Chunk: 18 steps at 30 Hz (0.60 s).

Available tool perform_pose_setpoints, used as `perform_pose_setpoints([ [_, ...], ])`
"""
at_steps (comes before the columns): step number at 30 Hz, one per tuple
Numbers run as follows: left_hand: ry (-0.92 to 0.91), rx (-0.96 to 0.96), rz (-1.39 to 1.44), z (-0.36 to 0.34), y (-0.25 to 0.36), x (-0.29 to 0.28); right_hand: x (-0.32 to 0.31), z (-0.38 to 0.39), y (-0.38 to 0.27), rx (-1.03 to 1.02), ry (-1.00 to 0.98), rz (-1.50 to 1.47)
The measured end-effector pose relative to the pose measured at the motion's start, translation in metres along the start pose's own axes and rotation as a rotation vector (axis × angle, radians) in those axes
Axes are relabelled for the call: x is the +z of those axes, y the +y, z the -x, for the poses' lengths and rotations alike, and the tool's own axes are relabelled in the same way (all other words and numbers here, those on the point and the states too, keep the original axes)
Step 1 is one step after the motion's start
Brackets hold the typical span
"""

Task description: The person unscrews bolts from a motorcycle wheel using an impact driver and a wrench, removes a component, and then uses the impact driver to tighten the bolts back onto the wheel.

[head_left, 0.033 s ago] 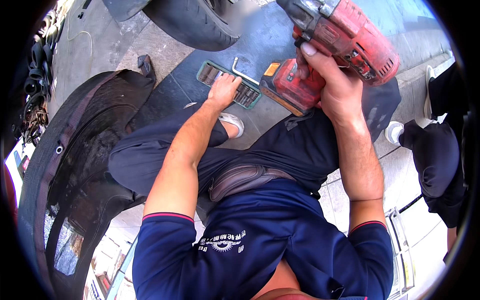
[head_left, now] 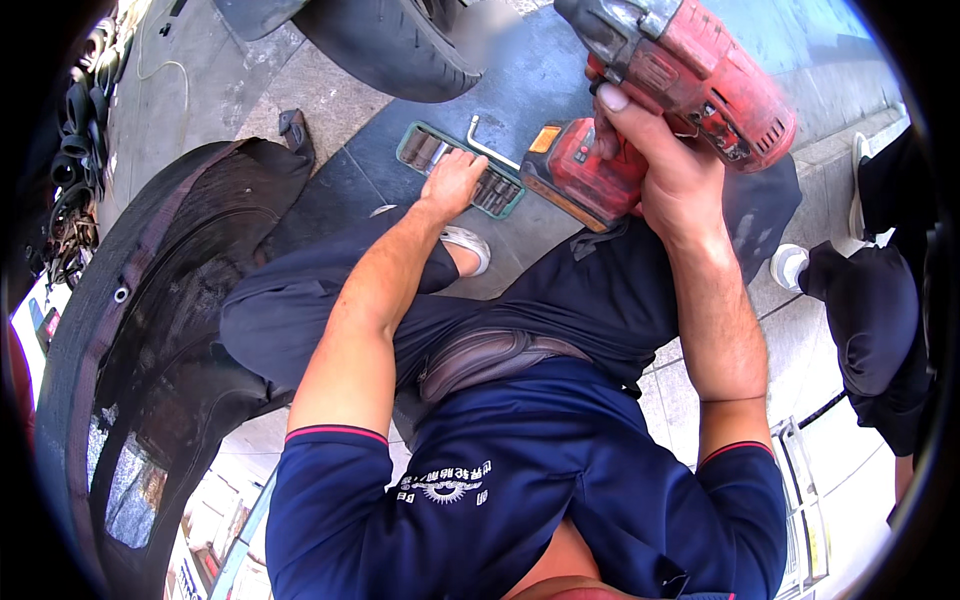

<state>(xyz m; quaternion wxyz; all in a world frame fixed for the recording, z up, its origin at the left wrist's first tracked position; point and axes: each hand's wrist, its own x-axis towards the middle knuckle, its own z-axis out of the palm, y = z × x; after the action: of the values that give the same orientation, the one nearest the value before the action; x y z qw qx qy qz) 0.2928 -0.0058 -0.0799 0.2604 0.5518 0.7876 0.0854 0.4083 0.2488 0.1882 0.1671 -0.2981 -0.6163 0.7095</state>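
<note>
Cordless impact wrench (head_left: 700, 85), red with a dark nose, is held off the ground (head_left: 345, 190) at the right; its grip is wrapped by the fingers of the right hand (head_left: 685, 180), with the thumb laid along its side. To its left, a green socket case (head_left: 403, 145) is laid on the ground, and the left hand (head_left: 455, 178) is placed over its middle, fingers bent down to the sockets (head_left: 495, 192); whether one is pinched cannot be told. An L-shaped silver bar (head_left: 497, 154) is set along the case's far edge, and a tyre (head_left: 390, 45) is seen farther off. The case is probably best kept flat under light fingertip pressure, any socket gripped by one end, and the battery pack (head_left: 580, 170) held clear of both.
</note>
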Motion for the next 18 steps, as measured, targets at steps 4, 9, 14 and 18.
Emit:
perform_pose_setpoints([
  [4, 0.189, -0.196, 0.475, 0.010, 0.045, -0.060, 0.014, 0.008, -0.002, -0.076, -0.077, -0.038],
  [9, 0.486, -0.045, 0.655, 0.081, 0.112, -0.233, 0.010, 0.019, -0.013, -0.220, -0.419, 0.013],
  [14, 0.564, -0.013, 0.539, 0.153, 0.140, -0.307, 0.039, 0.049, -0.048, 0.056, -0.701, 0.124],
  [18, 0.526, 0.098, 0.432, 0.171, 0.151, -0.324, 0.051, 0.067, -0.094, 0.079, -0.761, 0.248],
])
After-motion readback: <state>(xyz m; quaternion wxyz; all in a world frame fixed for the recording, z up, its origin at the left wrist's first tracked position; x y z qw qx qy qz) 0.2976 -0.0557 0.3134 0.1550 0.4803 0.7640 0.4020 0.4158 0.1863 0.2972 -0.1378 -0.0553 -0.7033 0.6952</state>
